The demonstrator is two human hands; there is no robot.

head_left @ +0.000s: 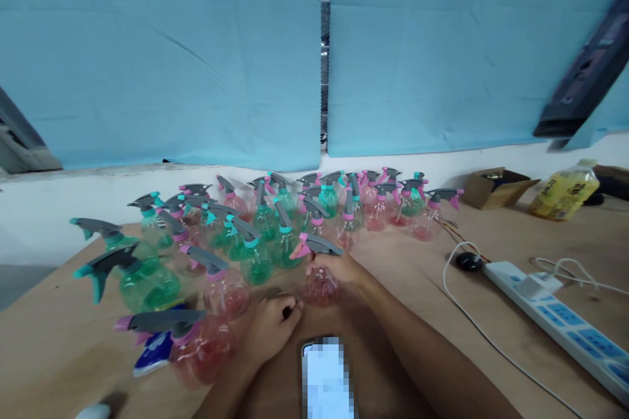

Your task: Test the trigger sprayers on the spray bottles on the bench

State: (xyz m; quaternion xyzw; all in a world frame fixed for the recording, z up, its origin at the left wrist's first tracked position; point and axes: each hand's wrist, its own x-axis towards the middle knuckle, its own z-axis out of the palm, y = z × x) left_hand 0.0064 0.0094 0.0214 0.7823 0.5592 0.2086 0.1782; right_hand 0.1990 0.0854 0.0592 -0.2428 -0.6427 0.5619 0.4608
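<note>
My right hand (339, 270) is wrapped round a pink spray bottle (320, 285) with a grey trigger head and pink nozzle, standing it upright on the wooden table (417, 288) at the front of a crowd of bottles. My left hand (272, 327) rests on the table just left of it, fingers curled loosely, holding nothing that I can make out. Several green and pink spray bottles (275, 222) stand grouped behind and to the left. A large green bottle (142, 278) and a pink one (196, 347) stand nearest on the left.
A phone (327, 380) lies on the table near my arms. A white power strip (560, 321) with cables runs along the right. A cardboard box (496, 186) and a yellow drink bottle (565, 193) sit at the back right. Blue sheets hang behind.
</note>
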